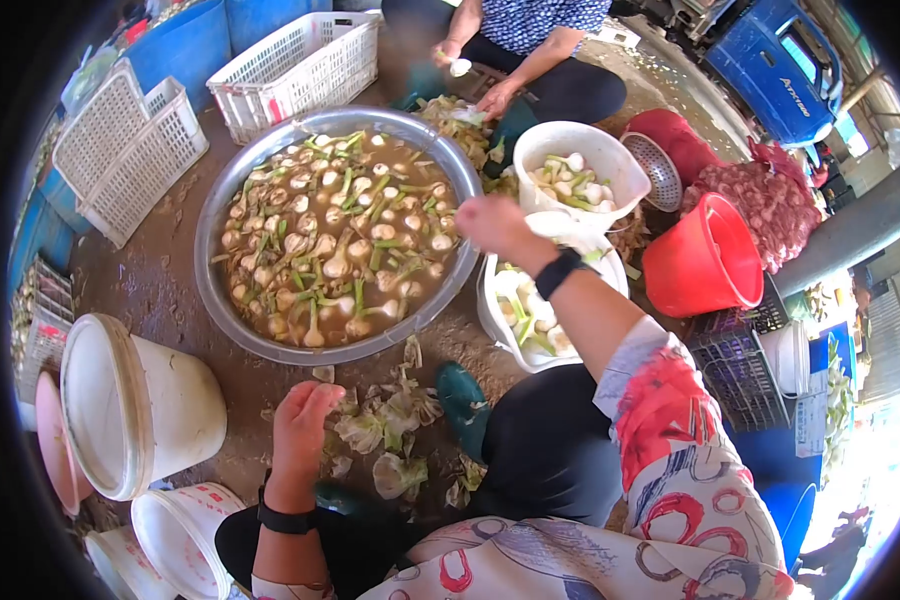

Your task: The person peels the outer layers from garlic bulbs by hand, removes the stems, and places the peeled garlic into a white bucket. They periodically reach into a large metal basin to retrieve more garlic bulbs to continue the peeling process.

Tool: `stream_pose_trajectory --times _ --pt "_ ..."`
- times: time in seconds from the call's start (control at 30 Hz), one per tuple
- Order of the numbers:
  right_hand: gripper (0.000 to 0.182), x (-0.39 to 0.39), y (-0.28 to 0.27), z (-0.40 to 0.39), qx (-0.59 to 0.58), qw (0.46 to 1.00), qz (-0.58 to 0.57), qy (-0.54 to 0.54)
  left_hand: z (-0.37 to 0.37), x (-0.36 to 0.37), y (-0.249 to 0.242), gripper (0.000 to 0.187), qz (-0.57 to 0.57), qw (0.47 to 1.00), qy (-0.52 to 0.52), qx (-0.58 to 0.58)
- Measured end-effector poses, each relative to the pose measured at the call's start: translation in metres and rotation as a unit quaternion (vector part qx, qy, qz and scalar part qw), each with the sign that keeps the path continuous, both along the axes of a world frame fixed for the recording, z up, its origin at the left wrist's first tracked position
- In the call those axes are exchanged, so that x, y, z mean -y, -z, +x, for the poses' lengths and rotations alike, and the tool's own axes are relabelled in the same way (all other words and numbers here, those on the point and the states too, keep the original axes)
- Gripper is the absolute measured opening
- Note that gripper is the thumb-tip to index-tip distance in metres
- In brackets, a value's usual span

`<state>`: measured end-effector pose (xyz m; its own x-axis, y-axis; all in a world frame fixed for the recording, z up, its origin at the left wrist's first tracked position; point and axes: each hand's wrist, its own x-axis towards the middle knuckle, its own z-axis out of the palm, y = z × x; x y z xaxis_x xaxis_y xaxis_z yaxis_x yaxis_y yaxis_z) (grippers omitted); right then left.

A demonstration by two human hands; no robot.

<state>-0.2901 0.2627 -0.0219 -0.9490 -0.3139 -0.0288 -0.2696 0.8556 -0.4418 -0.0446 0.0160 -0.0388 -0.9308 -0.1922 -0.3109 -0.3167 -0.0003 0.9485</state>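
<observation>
A wide metal basin (pixel 210 290) in front of me is full of brown water with garlic bulbs (pixel 335 262) floating in it, many with short green stalks. My right hand (pixel 495 228) is curled, slightly blurred, at the basin's right rim beside a white bucket (pixel 490 310) of peeled garlic. What its fingers hold, if anything, is hidden. Low on the left, near the basin's front edge, my left hand (pixel 305 415) has its fingers drawn together; I cannot make out anything in them. Discarded garlic skins (pixel 370 425) lie on the ground right of it.
Across the basin sits another person, one hand (pixel 450 52) holding a white bulb. A second white bucket (pixel 630 185) of garlic, a red bucket (pixel 700 260) and mesh sacks (pixel 755 195) stand right. White crates (pixel 295 75) are behind; a lidded white bucket (pixel 140 405) is at left.
</observation>
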Motion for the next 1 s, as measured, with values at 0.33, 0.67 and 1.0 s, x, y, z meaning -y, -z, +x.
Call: stream_pose_trajectory --times 0.33,0.67,1.0 --pt "0.020 0.107 0.160 -0.057 0.118 0.983 0.123 -0.065 -0.011 0.013 0.035 0.011 -0.145 0.988 0.023 -0.055" --pt "0.030 0.161 0.204 -0.003 0.141 0.839 0.462 -0.251 -0.031 0.019 0.022 0.012 0.003 0.999 -0.015 0.043" --pt "0.024 0.160 0.036 0.087 -0.177 0.899 -0.212 -0.339 -0.043 0.032 0.001 0.047 0.628 0.778 -0.018 -0.005"
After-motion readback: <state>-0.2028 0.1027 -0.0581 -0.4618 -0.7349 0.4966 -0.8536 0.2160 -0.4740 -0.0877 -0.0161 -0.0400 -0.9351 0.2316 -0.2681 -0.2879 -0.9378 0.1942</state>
